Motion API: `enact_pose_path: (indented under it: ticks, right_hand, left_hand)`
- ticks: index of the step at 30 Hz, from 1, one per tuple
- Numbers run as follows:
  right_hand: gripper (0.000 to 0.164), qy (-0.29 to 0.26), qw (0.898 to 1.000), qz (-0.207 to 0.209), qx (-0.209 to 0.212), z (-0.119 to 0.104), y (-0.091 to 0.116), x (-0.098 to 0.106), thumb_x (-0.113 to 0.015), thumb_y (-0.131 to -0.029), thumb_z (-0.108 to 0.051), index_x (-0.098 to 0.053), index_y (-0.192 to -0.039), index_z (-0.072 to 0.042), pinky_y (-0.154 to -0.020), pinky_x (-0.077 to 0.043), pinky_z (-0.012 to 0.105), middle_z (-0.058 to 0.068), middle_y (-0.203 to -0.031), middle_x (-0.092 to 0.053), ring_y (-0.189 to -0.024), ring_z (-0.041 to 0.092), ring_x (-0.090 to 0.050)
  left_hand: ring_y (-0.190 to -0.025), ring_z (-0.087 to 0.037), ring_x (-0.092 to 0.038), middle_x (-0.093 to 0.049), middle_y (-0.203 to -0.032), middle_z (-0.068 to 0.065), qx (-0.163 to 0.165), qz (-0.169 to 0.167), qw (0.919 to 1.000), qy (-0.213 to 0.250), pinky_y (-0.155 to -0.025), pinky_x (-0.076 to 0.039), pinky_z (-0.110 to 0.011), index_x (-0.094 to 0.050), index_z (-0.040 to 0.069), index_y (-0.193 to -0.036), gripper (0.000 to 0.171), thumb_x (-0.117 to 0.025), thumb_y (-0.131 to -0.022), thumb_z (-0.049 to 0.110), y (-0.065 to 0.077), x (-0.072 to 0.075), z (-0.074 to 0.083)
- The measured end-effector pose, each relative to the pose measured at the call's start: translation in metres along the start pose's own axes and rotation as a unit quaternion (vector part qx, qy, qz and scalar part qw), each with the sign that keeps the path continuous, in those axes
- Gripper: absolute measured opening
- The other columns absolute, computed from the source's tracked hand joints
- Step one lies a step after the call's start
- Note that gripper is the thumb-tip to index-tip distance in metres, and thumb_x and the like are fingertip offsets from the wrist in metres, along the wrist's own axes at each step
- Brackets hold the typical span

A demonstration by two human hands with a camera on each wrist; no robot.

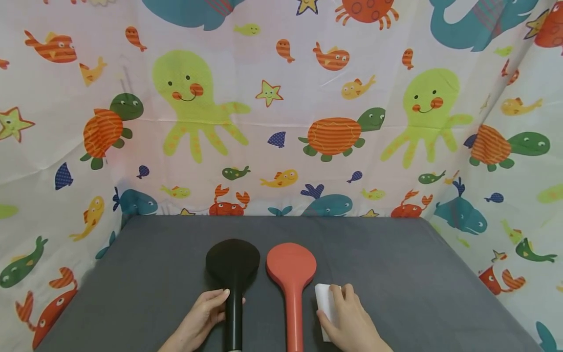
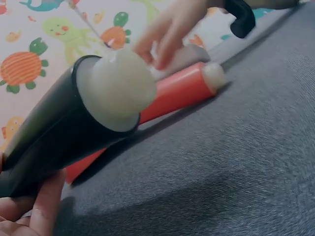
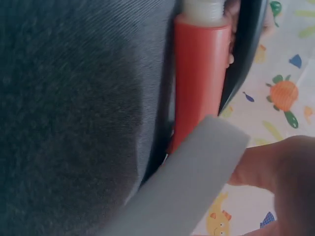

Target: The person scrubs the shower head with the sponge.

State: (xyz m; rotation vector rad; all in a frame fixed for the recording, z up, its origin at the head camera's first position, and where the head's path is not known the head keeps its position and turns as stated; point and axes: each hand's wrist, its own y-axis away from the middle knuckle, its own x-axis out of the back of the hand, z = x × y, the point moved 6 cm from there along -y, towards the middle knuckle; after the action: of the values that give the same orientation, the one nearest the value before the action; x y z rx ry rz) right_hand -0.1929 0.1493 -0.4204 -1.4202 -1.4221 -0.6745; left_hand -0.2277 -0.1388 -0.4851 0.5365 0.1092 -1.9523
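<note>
My left hand (image 1: 198, 318) grips the handle of a black paddle-shaped piece (image 1: 233, 264) with a round flat head, thumb on the near side and fingertips showing past the far side. In the left wrist view a whitish plug (image 2: 125, 83) sticks out of its handle end, with a shadow on the cloth below. To its right lies a red paddle-shaped piece (image 1: 292, 264) of like form, its pale ribbed end (image 3: 204, 11) seen in the right wrist view. Right of that, my right hand (image 1: 354, 322) holds a white rectangular block (image 1: 326, 303) between thumb and fingers.
A grey cloth (image 1: 387, 264) covers the table under everything. Behind and at both sides hangs a white curtain (image 1: 259, 137) printed with sea animals. A black strap end (image 2: 242, 19) shows at my right wrist in the left wrist view.
</note>
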Motion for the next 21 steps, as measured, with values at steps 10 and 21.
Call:
enact_pose_path:
  ticks: [10,21]
  right_hand:
    - [0.052,0.06,0.998,-0.01,0.017,0.005,0.005,-0.016,-0.073,-0.075,-0.034,-0.052,-0.106,0.002,-0.041,-0.037,0.031,0.012,-0.088,-0.038,-0.07,0.024,-0.044]
    - [0.053,0.099,0.995,-0.004,0.031,0.002,0.007,-0.018,-0.073,-0.073,-0.046,-0.053,-0.096,-0.002,-0.04,-0.037,0.03,0.007,-0.083,-0.036,-0.067,0.021,-0.041]
  left_hand:
    - [-0.095,-0.016,-0.064,-0.066,-0.103,-0.008,0.028,-0.017,0.9994,0.01,-0.084,-0.05,-0.031,-0.068,0.006,-0.106,0.028,-0.047,-0.098,0.023,0.001,0.002,-0.006]
    - [-0.091,-0.02,-0.064,-0.066,-0.099,-0.008,0.022,0.012,0.9983,-0.052,-0.082,-0.051,-0.037,-0.063,-0.007,-0.111,0.035,-0.053,-0.096,0.023,0.001,0.004,-0.007]
